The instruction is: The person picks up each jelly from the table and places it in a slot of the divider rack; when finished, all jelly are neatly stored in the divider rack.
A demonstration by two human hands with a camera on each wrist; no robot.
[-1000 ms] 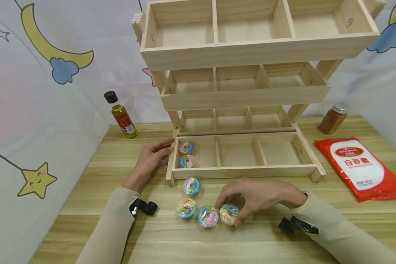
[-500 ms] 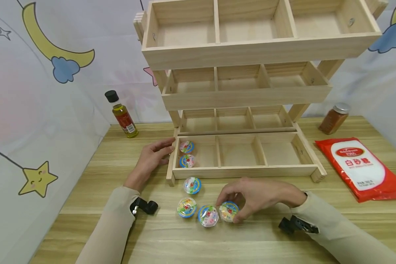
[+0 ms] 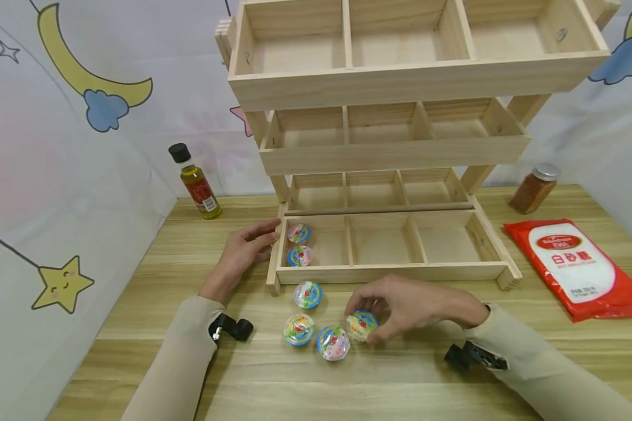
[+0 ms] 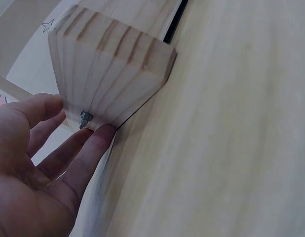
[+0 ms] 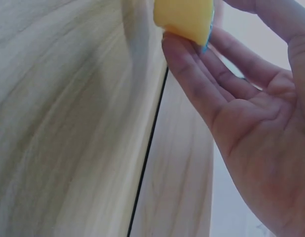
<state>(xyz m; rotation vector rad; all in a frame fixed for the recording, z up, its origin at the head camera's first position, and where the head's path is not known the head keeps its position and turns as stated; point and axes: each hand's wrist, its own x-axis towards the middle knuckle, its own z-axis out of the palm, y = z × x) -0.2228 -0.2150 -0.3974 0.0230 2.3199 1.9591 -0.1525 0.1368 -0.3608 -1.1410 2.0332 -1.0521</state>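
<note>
My right hand [image 3: 408,305] pinches a small jelly cup [image 3: 361,325] with a blue-rimmed printed lid between thumb and fingers, a little above the table. In the right wrist view its yellow body [image 5: 184,19] shows between the fingertips. My left hand [image 3: 246,248] rests its fingers against the left side of the wooden shelf rack [image 3: 390,273]; the left wrist view shows fingertips touching a wooden end piece [image 4: 110,59] beside a metal bolt. Three jelly cups lie on the table, including a pink-lidded one [image 3: 333,343]. Two more, one of them a front cup [image 3: 299,256], sit in the bottom tray's left compartment.
Several tiers of divided trays rise above the bottom one, the topmost tray [image 3: 416,82] overhanging. A bottle of oil [image 3: 201,190] stands at the left back. On the right are a spice jar [image 3: 534,188] and a red-and-white sugar bag [image 3: 579,266].
The jelly cup in my right hand has risen off the table and moved slightly away from me and leftward. My left hand stays against the rack.
</note>
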